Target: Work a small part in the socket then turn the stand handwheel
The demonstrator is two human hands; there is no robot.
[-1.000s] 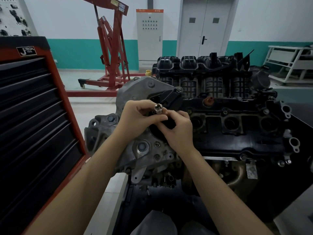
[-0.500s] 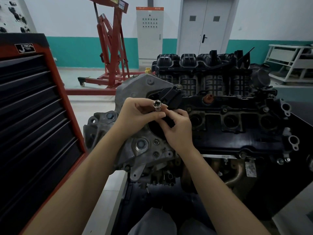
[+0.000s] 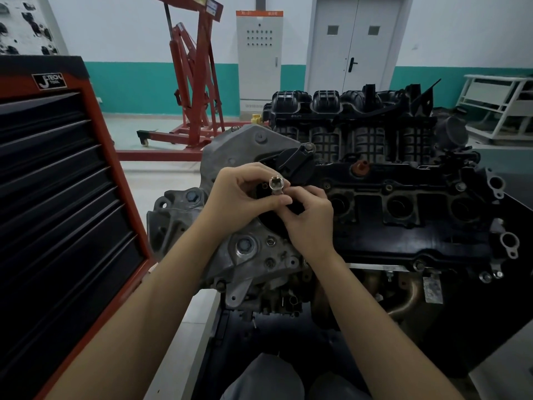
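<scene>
A small silver socket (image 3: 276, 185) stands upright between my hands, its square drive hole facing up. My left hand (image 3: 240, 197) grips it between thumb and curled fingers. From the right, the fingertips of my right hand (image 3: 310, 219) pinch its lower part. Both hands hover over the left end of a car engine (image 3: 403, 203), just in front of a black round cap (image 3: 297, 163) and above the grey timing cover (image 3: 251, 255). What the socket's lower end sits on is hidden by my fingers.
A red and black tool cabinet (image 3: 57, 212) with several drawers stands close on the left. A red engine hoist (image 3: 196, 82) is behind, with a grey electrical cabinet (image 3: 259, 59) and grey double door (image 3: 354, 44) at the back wall. A white rack (image 3: 499, 105) stands far right.
My hands with the socket stayed over the same spot on the engine. The fingers shifted slightly around the socket, and the camera tilted a little.
</scene>
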